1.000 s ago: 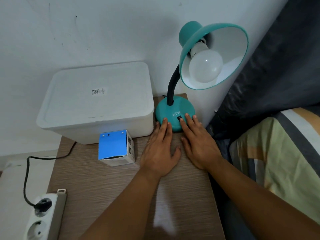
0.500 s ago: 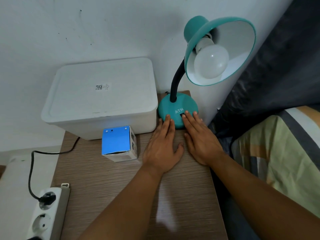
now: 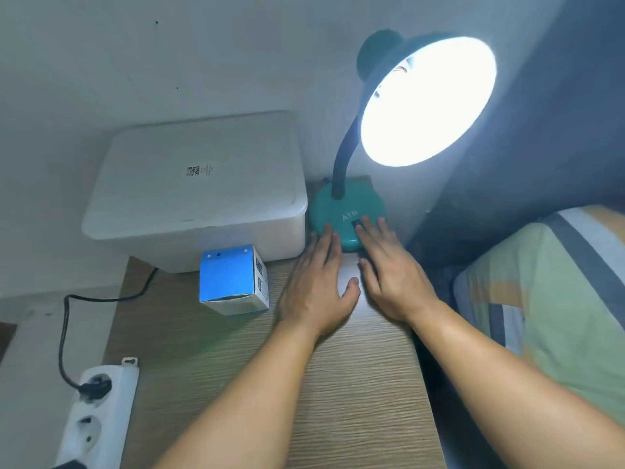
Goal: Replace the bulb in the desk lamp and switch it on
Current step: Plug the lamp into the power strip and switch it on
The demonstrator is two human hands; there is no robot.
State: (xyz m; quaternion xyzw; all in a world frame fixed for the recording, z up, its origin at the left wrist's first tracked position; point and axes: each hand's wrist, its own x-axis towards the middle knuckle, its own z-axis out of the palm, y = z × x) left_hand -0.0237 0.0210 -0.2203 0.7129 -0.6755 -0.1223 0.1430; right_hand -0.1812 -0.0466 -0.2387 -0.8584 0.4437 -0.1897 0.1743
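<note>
A teal desk lamp stands at the back of the wooden table (image 3: 338,384). Its round base (image 3: 338,208) is marked ATN. Its shade (image 3: 427,99) glows bright white, and the glare hides the bulb inside. My right hand (image 3: 389,275) lies flat on the table, fingers apart, with a fingertip on the black switch (image 3: 356,225) of the base. Beside it, my left hand (image 3: 318,286) rests flat too, its fingertips touching the front edge of the base. Neither hand holds anything. A blue and white bulb box (image 3: 233,280) stands just left of my left hand.
A white lidded bin (image 3: 199,187) fills the back left of the table, against the wall. A white power strip (image 3: 94,414) lies at the lower left with a black plug and cord in it. A striped pillow (image 3: 554,299) and dark fabric lie to the right.
The lamp has come on, and the rest of the scene looks darker. Both hands stay flat by the base. The view has shifted slightly.
</note>
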